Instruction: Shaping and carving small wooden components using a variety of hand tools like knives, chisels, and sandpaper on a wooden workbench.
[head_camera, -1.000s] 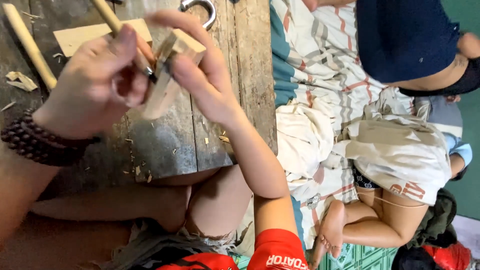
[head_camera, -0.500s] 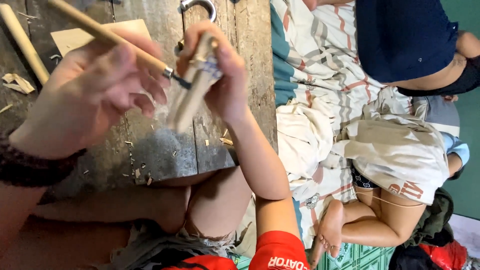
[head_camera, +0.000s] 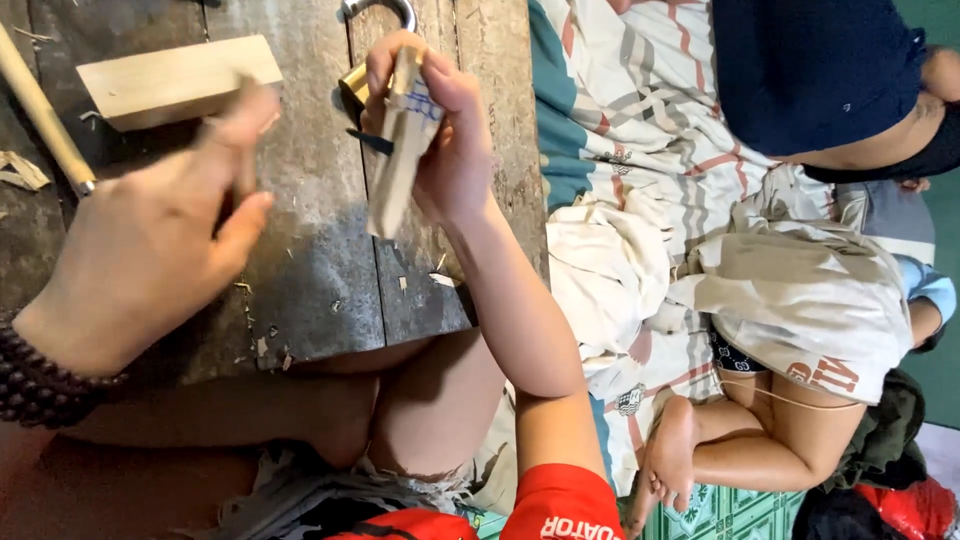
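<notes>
Wood (head_camera: 400, 150), a slim pale piece with blue marks, stands nearly upright in your right hand (head_camera: 450, 150), fingers wrapped tight around its top so the lower end hangs over the plank bench (head_camera: 310, 270) for working. Your left hand (head_camera: 150, 250) is blurred, fingers curled as if around a thin handle, though you cannot tell what it grips; a block (head_camera: 180, 80), stick (head_camera: 45, 115) and padlock (head_camera: 370, 40) lie beyond, with 1 other person lying on bedding (head_camera: 620, 230) beside you.

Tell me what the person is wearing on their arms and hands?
The left hand is bare, with a bracelet of dark round beads wrapped around the wrist. The right hand is bare too, with no ring or watch showing, and the forearm is uncovered. Nearer the shoulder is a short red sleeve with white lettering.
</notes>
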